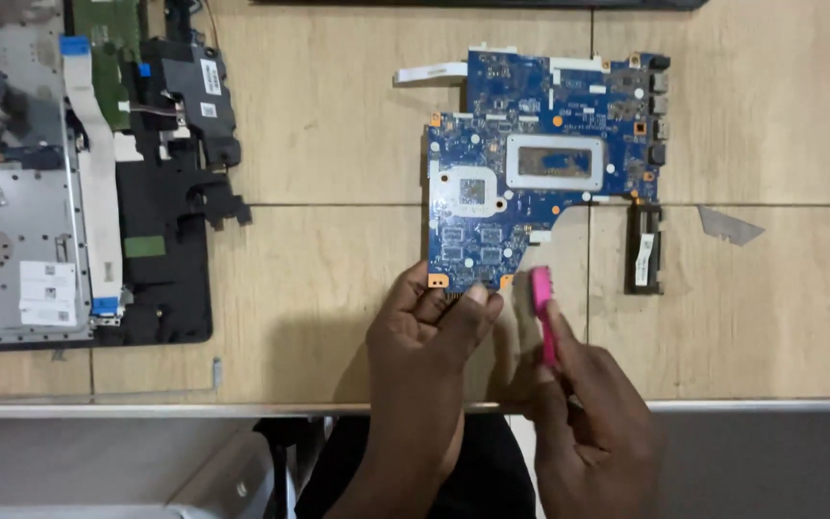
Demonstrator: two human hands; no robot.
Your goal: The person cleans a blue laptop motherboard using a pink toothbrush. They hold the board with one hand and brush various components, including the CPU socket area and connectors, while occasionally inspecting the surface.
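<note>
My left hand (pixel 429 322) pinched the near edge of the one blue circuit board (pixel 540 163), thumb and fingers clamped on its lower corner, while the rest of the board lay flat on the wooden table (pixel 319 144) and stretched away from me. My right hand (pixel 593 423) was closed around a single pink brush (pixel 543 312), its head pointing up and standing just beside the board's lower right edge, not clearly touching it. On the board I counted two silvery chip areas, one large rectangle and one smaller square to its left. One white ribbon cable (pixel 431 71) stuck out from the board's far left corner. One small dark memory module (pixel 643 248) lay just right of the board, and one grey triangular scrap (pixel 728 226) lay further right. At the far left sat one opened laptop chassis (pixel 79 183).
</note>
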